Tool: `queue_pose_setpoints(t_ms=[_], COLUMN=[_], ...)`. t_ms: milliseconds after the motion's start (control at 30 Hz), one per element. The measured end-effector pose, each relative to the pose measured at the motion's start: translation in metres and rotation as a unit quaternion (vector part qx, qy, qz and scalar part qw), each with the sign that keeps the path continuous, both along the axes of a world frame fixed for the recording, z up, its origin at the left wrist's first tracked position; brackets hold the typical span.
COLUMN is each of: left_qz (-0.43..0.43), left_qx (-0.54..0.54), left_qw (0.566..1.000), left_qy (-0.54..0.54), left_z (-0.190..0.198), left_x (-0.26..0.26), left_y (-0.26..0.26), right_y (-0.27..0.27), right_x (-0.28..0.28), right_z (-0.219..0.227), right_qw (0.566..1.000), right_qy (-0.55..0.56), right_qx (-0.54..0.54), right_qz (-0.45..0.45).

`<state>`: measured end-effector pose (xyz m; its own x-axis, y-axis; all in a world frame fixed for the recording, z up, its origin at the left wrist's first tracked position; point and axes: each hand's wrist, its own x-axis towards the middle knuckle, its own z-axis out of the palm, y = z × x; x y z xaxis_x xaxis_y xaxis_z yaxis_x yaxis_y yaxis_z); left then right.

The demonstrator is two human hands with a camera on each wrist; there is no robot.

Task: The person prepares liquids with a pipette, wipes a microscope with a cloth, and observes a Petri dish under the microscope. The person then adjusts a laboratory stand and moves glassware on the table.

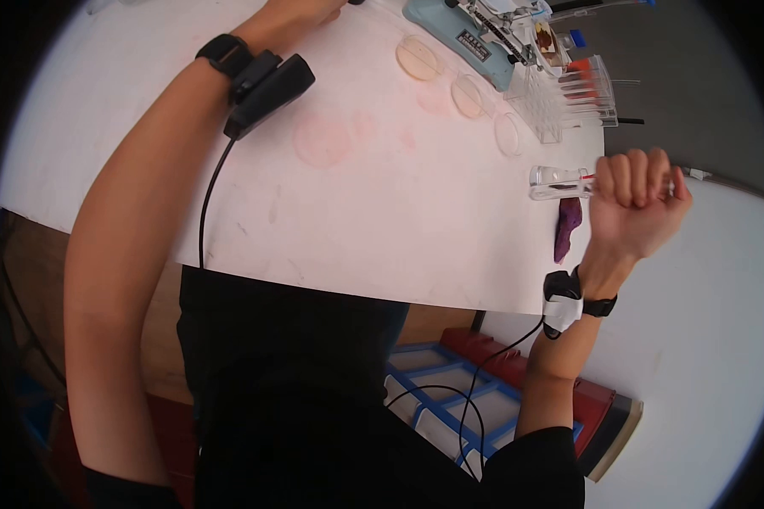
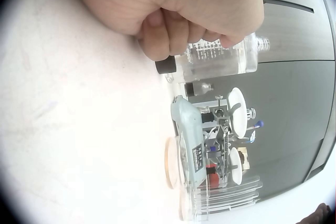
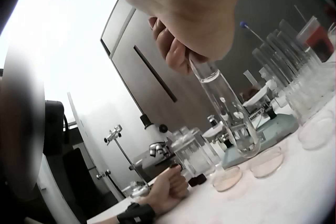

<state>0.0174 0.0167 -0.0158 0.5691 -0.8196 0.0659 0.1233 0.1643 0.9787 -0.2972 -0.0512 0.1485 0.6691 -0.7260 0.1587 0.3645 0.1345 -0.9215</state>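
Note:
My right hand (image 1: pixel 641 191) grips the narrow top of a small clear glass flask (image 1: pixel 560 182) with its fingers curled. In the right wrist view, the flask (image 3: pixel 231 111) is tilted, its base pointing down over the table, with clear liquid inside. A purple wrinkled piece (image 1: pixel 568 229) lies below it in the head view. My left hand (image 2: pixel 173 8) is a fist low over the tabletop, with nothing visibly held. Past its fingers stands a labelled clear bottle (image 2: pixel 220 58) without a cap on its neck. A black cap (image 2: pixel 167 65) lies near the fingertips.
A pale blue balance (image 1: pixel 471 42) stands at the back, with several round dishes (image 1: pixel 420 59) in front of it. A clear rack (image 1: pixel 539 102) with test tubes is to its right. A microscope (image 3: pixel 155 145) stands beyond my left hand. The table's near edge (image 1: pixel 348 294) meets my body.

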Motion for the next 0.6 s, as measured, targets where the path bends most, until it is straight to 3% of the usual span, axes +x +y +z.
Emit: queue_pose_setpoints(t_ms=[33, 100, 167, 233, 300, 367, 433, 500, 567, 600], left_qz=[0.003, 0.011, 0.028, -0.008, -0.012, -0.005, 0.003, 0.007, 0.010, 0.006], left_qx=[-0.004, -0.002, 0.008, -0.021, -0.013, -0.003, -0.012, 0.002, 0.014, -0.004], left_qw=[1.000, 1.000, 1.000, 0.999, 1.000, 1.000, 1.000, 1.000, 1.000, 1.000], left_qy=[-0.001, -0.001, 0.005, 0.024, 0.024, 0.027, 0.021, 0.014, 0.008, 0.011], left_z=[0.001, 0.003, 0.000, 0.001, 0.001, 0.002, 0.001, 0.004, 0.003, 0.000], left_x=[0.000, -0.002, 0.001, 0.000, 0.000, 0.001, 0.000, 0.000, 0.000, 0.000], left_y=[0.000, -0.004, 0.001, 0.000, -0.002, -0.003, 0.000, 0.000, -0.002, -0.002], right_y=[-0.004, -0.009, -0.021, -0.021, -0.004, -0.018, -0.020, -0.004, -0.008, -0.015], right_x=[0.003, 0.000, -0.015, -0.017, 0.003, -0.015, -0.015, 0.004, -0.004, -0.012], right_z=[-0.016, -0.005, 0.029, 0.020, -0.004, 0.019, 0.021, -0.002, 0.004, 0.017], right_qw=[0.998, 0.999, 0.992, 0.994, 0.998, 0.998, 0.995, 0.998, 0.998, 0.997], right_qy=[0.059, 0.022, -0.116, -0.096, 0.063, -0.068, -0.075, 0.032, 0.022, -0.035], right_qx=[-0.002, -0.002, -0.014, -0.021, -0.022, -0.005, 0.022, 0.015, 0.013, 0.014], right_qz=[0.024, -0.041, 0.046, 0.040, 0.013, 0.014, 0.063, 0.058, 0.066, 0.073])
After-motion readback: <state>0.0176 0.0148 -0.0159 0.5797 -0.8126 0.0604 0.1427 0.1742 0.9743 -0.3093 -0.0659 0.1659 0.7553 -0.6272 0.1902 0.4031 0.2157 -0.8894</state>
